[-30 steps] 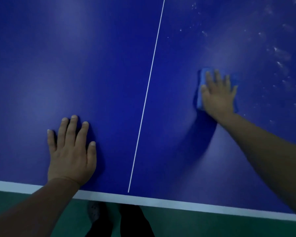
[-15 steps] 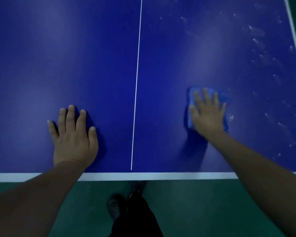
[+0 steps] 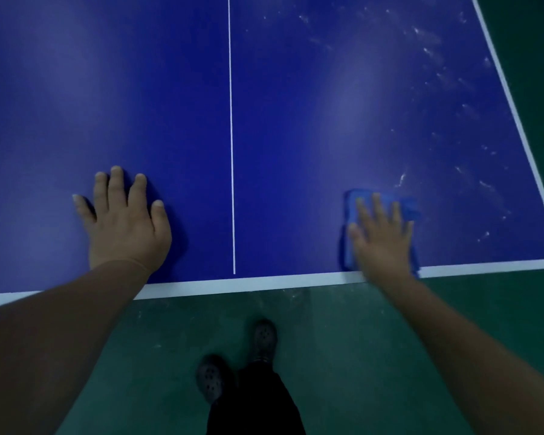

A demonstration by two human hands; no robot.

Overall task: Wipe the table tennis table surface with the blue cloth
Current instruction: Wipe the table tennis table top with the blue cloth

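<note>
head view — right hand (image 3: 382, 243) flat on blue cloth (image 3: 409, 206)

text: none legible | labels: none | brands: none | numbers: none | signs: none

dim, bluish | soft sheen on table (image 3: 352, 102) | right hand (image 3: 382, 243) blurred | wide-angle edge bending

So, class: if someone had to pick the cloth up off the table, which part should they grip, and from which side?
Probably the far right corner of the cloth, taken from the far side. It lies flat on the table under the right hand, and that corner shows past the fingertips. The near edge sits at the table's white border, largely under the palm. The left hand rests flat, free to pinch it.
</note>
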